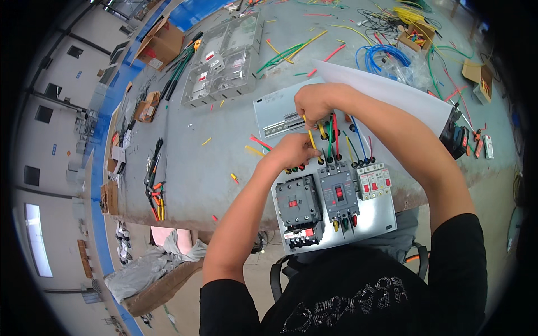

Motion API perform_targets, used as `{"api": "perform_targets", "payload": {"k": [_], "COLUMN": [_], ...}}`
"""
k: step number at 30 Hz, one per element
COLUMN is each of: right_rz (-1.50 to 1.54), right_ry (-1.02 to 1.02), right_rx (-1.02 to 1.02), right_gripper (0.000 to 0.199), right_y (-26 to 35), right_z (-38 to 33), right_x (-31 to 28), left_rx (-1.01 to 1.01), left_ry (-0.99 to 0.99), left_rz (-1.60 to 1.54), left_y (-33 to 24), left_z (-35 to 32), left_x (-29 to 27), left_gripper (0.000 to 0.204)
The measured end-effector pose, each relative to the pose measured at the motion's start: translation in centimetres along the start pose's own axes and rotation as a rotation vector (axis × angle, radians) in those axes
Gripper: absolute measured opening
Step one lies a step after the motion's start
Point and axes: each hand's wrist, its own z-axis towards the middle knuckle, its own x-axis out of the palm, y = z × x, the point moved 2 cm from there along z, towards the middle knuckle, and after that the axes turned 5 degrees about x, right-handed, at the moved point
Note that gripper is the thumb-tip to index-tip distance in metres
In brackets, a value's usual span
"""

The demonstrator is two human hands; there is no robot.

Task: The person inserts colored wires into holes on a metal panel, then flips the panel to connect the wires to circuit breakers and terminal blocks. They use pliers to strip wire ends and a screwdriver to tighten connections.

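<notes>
A metal mounting plate [372, 221] leans over the table's front edge. On it sit a black contactor [298, 197], a grey moulded-case circuit breaker [339, 191] and several small white breakers [374, 180] with red switches. Green, red, blue and yellow wires rise through holes behind them. My left hand [294, 149] pinches the lower part of a yellow wire [311, 138] close to the breaker's top terminals. Above it, my right hand [315, 101] is closed on the wire's upper end, its fingertips partly hidden. A slotted metal rail [283, 124] lies on the plate's far part.
Clear plastic boxes [224, 61] stand at the back left, near long-handled tools [182, 64]. Pliers and cutters [154, 185] lie left. A white sheet [386, 92], a blue wire coil [384, 56] and a black power tool [453, 134] are right. Wire scraps litter the table.
</notes>
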Motion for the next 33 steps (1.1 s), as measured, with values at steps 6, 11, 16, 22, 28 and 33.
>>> {"api": "perform_targets", "payload": {"k": [6, 11, 16, 22, 28, 33], "right_rz": [-0.182, -0.127, 0.159, 0.184, 0.316, 0.703], "right_ry": [-0.206, -0.196, -0.069, -0.157, -0.067, 0.004], "right_rx": [-0.154, -0.11, 0.057, 0.179, 0.483, 0.444], "right_gripper": [0.021, 0.023, 0.031, 0.05, 0.065, 0.057], "right_y": [4.4, 2.6, 0.0, -1.6, -3.4, -4.1], "right_z": [-4.3, -4.5, -2.6, -6.3, -6.8, -5.8], "right_x": [0.5, 0.5, 0.2, -1.4, 0.1, 1.7], "left_rx": [0.038, 0.043, 0.032, 0.226, 0.345, 0.307], "left_ry": [0.026, -0.001, -0.003, -0.097, 0.039, 0.083], "left_rz": [0.032, 0.071, -0.035, -0.017, -0.329, -0.397], "left_y": [0.8, -0.1, -0.2, -0.4, 1.6, -0.1], "left_z": [0.4, -0.4, 0.0, -0.2, 1.4, 0.0], "left_x": [0.1, -0.2, -0.2, 1.0, 1.4, 1.0], "left_gripper": [0.033, 0.033, 0.03, 0.033, 0.048, 0.054]}}
